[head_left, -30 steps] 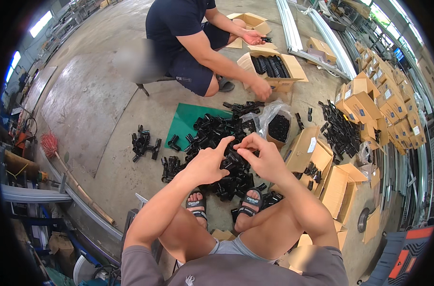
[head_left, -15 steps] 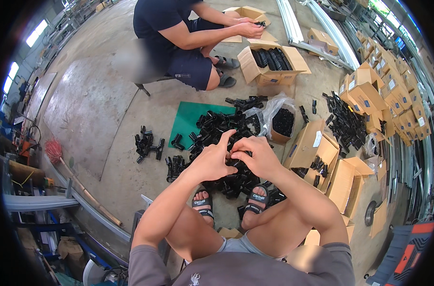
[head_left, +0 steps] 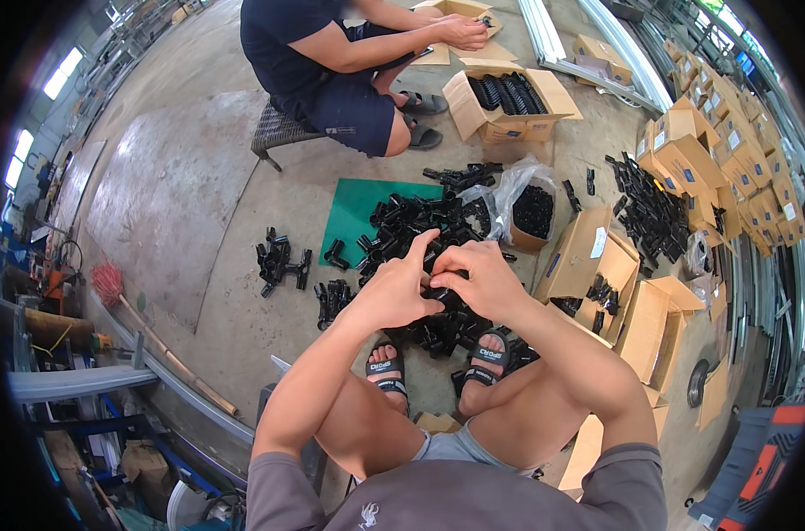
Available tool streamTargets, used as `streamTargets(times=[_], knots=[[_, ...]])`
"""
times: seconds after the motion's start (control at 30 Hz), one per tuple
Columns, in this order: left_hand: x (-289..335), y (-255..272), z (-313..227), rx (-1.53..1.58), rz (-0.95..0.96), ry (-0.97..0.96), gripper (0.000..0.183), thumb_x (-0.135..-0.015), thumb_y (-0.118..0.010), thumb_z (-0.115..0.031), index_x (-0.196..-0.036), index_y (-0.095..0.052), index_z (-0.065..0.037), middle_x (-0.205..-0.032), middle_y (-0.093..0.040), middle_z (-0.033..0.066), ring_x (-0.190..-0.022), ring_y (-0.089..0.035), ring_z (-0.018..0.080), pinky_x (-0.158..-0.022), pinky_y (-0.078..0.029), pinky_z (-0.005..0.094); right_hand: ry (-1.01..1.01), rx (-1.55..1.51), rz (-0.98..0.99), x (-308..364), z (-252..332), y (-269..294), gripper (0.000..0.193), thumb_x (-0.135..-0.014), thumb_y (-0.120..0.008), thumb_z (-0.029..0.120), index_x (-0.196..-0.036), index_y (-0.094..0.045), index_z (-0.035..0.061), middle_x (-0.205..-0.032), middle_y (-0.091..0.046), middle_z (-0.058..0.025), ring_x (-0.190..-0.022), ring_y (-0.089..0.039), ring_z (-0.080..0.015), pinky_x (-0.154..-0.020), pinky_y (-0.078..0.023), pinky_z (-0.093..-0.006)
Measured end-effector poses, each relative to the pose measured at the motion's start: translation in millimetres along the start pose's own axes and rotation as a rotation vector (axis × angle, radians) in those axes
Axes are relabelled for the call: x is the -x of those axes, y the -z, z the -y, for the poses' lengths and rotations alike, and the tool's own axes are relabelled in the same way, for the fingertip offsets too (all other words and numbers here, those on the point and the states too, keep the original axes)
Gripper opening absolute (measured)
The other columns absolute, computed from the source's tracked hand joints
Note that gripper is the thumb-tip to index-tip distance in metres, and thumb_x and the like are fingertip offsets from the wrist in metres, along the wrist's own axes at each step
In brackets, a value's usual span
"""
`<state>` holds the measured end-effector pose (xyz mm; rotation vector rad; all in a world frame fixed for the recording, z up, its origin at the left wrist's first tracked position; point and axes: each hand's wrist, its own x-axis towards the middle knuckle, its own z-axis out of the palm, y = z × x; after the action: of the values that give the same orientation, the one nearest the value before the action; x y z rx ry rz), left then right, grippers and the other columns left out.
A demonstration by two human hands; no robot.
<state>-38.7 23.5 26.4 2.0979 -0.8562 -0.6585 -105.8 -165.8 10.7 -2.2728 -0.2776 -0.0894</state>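
My left hand (head_left: 392, 290) is in front of the pile, curled round a black pipe fitting (head_left: 431, 290) that barely stands out from the dark parts behind it. Its index finger points up and away, with the thumb stretched out below. From the right, my right hand (head_left: 480, 280) meets it with fingertips pinched together at the fitting; whatever small thing sits in that pinch is hidden. Beneath and beyond both hands lies a heap of black pipe fittings (head_left: 402, 217), partly on a green mat (head_left: 349, 205).
A box with a plastic liner (head_left: 531, 212) holds small black pieces. Open cartons (head_left: 575, 252) stand on the right, near another black pile (head_left: 646, 212). Opposite, a seated co-worker (head_left: 305, 62) handles something small beside a filled carton (head_left: 508, 124). A broom (head_left: 159, 332) lies left.
The view has shifted slightly, so the scene sits a little differently in the picture. My hands keep nearly the same pose together. The co-worker's head and arms have moved a little.
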Motion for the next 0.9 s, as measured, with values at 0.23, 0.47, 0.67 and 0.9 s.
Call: streamTargets(times=[0.23,0.47,0.67,0.9], knots=[[-5,7,-10,0.000,0.067,0.088,0.105,-0.070,-0.082,-0.012,-0.155,-0.020,-0.004,-0.099,-0.073,0.0266,-0.095,-0.071,0.0435,-0.090,-0.054,0.0464,0.113,0.124,-0.033,2,-4,-5,0.006,-0.086,-0.072,0.023,-0.089,-0.072,0.0184,-0.087,-0.069,0.0024,-0.095,-0.059,-0.0202,-0.094,-0.036,-0.0403],[-4,2,1,-0.043,0.042,0.044,0.104,-0.069,-0.082,-0.014,-0.154,-0.022,-0.006,-0.102,-0.072,0.0273,-0.098,-0.070,0.0435,-0.091,-0.055,0.0470,0.159,0.201,0.002,2,-2,-5,0.007,-0.088,-0.071,0.019,-0.094,-0.076,0.0175,-0.086,-0.066,0.0003,-0.093,-0.058,-0.0200,-0.093,-0.036,-0.0404],[-2,0,-6,-0.066,0.035,0.029,0.102,-0.071,-0.082,-0.013,-0.153,-0.023,-0.007,-0.099,-0.073,0.0244,-0.091,-0.071,0.0399,-0.085,-0.055,0.0440,0.264,0.352,-0.023,4,4,-3,0.005,-0.087,-0.070,0.016,-0.091,-0.074,0.0148,-0.079,-0.064,0.0007,-0.091,-0.055,-0.0197,-0.089,-0.035,-0.0395],[1,-7,-8,-0.091,-0.014,0.015,0.091,-0.073,-0.084,-0.013,-0.145,-0.028,-0.006,-0.094,-0.075,0.0197,-0.081,-0.071,0.0351,-0.075,-0.054,0.0410,0.276,0.465,-0.020,10,6,-1,0.009,-0.079,-0.072,0.013,-0.089,-0.070,0.0130,-0.092,-0.066,0.0001,-0.103,-0.055,-0.0219,-0.095,-0.035,-0.0456]])
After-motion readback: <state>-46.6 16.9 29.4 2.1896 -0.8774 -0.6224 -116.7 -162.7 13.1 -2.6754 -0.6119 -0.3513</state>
